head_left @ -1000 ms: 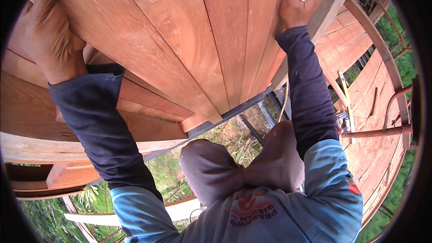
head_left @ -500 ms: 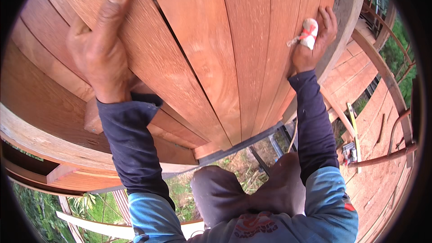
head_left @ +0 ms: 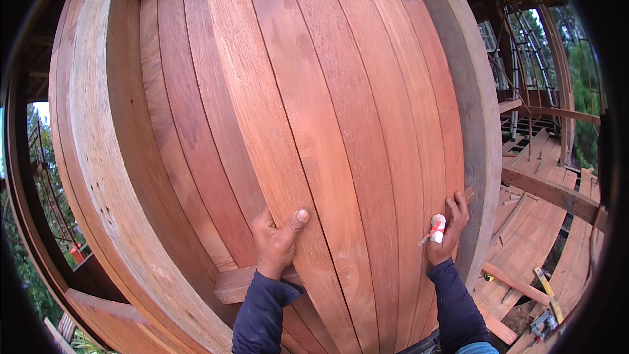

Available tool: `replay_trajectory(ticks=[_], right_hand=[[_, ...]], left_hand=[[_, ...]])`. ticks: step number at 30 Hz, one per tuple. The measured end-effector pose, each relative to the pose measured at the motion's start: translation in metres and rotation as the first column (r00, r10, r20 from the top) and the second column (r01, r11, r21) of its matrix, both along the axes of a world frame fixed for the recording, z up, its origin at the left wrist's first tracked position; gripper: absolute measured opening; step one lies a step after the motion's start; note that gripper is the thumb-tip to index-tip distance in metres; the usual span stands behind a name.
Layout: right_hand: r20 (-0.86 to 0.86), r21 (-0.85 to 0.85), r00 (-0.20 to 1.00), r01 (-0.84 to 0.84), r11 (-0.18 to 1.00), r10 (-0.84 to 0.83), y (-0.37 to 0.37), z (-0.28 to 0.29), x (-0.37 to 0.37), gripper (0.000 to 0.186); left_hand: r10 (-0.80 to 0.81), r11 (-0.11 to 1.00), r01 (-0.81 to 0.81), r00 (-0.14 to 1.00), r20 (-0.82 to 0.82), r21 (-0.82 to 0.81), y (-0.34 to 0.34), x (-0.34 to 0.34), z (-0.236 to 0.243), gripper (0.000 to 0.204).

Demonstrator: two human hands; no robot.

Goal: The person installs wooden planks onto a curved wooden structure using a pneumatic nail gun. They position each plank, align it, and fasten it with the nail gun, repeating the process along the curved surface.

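Note:
My left hand (head_left: pixel 278 241) grips the left edge of a long reddish-brown wooden board (head_left: pixel 275 164). Its thumb lies on the board's front face, while the other fingers go behind the edge, partly hidden. This board stands in front of the recessed boards to its left. Farther right, my right hand (head_left: pixel 451 228) rests against the boards beside the grey upright post (head_left: pixel 481 151), fingers stretched and slightly bent. A white wrapping tied with red (head_left: pixel 437 228) covers its thumb. Close to those fingertips a small wood piece (head_left: pixel 468 193) sticks out.
A wooden crosspiece (head_left: pixel 232 286) sits below my left hand. Thick weathered framing (head_left: pixel 118 157) curves along the left. To the right lie loose floor planks (head_left: pixel 524 223) with gaps between them, a yellow level (head_left: pixel 549 294), a metal tool (head_left: pixel 542 323) and a beam (head_left: pixel 550 190).
The view has tilted upward, so both hands appear lower and smaller and more of the boarded wall shows. My hands stay at about the same places on the boards.

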State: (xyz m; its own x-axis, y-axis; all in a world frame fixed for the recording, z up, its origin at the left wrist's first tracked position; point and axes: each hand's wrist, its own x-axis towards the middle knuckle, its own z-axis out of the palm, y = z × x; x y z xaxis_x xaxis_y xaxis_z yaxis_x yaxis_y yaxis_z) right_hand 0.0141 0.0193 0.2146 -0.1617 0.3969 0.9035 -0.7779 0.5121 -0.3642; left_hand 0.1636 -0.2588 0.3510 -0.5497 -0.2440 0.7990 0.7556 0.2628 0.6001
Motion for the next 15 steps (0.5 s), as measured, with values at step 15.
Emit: replay_trajectory(ticks=[15], right_hand=[[0.0, -0.001, 1.0, 0.01, 1.0, -0.01, 0.001, -0.002, -0.002, 0.043]], left_hand=[[0.031, 0.999, -0.031, 1.0, -0.002, -0.017, -0.002, 0.002, 0.011, 0.048]])
